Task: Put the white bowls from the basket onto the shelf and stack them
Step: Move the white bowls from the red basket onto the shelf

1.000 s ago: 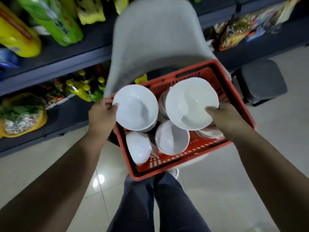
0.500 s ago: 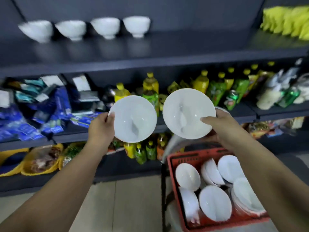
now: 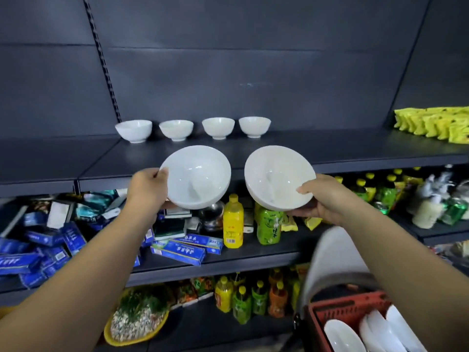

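A: What are the hands doing?

B: The left hand (image 3: 147, 190) grips the left white bowl (image 3: 196, 177) by its rim, thumb on the inside edge, the other fingers curled out of sight behind the bowl wall. The right hand (image 3: 323, 196) grips the right white bowl (image 3: 279, 177) the same way: thumb pressed on the inner rim, the rest of the fingers cupped under the bowl's outside. Both hands are closed on their bowls, not spread.

A: Where are those two bowls?

B: In the air just in front of the dark shelf (image 3: 342, 151), at its front edge, tilted so their openings face the camera. They sit side by side, close but not touching.

A: Anything already on that shelf?

B: Four small white bowls (image 3: 218, 127), upright in a row at the back of the shelf, each apart from the next, none stacked. At the right end of the same shelf lies a row of yellow packets (image 3: 436, 124).

A: And the basket?

B: The red basket (image 3: 350, 307) is well below the shelf, to the right. It holds more white bowls (image 3: 341, 336); I can make out at least three, partly cut off by the frame, so I cannot give an exact count.

A: Below the shelf?

B: A yellow bottle (image 3: 233, 226) and a green bottle (image 3: 269, 226) stand one level down, beside blue boxes (image 3: 177, 250).
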### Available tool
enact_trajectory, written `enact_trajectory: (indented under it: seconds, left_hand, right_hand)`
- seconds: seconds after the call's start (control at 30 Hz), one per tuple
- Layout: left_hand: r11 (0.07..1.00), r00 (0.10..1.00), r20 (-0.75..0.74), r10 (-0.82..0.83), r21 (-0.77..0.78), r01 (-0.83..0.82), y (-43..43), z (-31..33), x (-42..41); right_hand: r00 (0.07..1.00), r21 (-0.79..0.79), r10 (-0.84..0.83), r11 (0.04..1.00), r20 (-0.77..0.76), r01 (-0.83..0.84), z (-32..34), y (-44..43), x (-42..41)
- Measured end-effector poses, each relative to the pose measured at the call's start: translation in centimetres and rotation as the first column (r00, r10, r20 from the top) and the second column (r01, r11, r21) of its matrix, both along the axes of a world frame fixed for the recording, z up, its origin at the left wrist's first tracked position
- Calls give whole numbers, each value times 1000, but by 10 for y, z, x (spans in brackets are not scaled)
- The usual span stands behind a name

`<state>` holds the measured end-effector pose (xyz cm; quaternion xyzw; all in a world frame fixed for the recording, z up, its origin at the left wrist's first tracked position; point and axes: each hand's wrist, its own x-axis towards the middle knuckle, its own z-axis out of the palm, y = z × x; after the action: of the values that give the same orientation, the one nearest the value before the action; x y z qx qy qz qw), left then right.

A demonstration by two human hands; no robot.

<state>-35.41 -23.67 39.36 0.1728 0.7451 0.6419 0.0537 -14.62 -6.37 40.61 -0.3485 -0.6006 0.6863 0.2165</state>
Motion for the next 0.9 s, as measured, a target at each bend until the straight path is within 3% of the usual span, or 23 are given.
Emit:
enact_trajectory:
  seconds: [0.17,0.7,0.9]
  left_hand:
    - [999,997,60,-40,9,40,20,1,-31]
    - [974,970,141,-196,-85,210,224,4,-131]
    - [955,916,298,-268,-40,292,260,2,-147]
  right_hand:
    - [998,-51,-63,997,14,64,4,28,-31]
    - [970,92,-116,991,212,98,3,226,-133]
    - [971,36,-133,991,197,128,-3,260,-148]
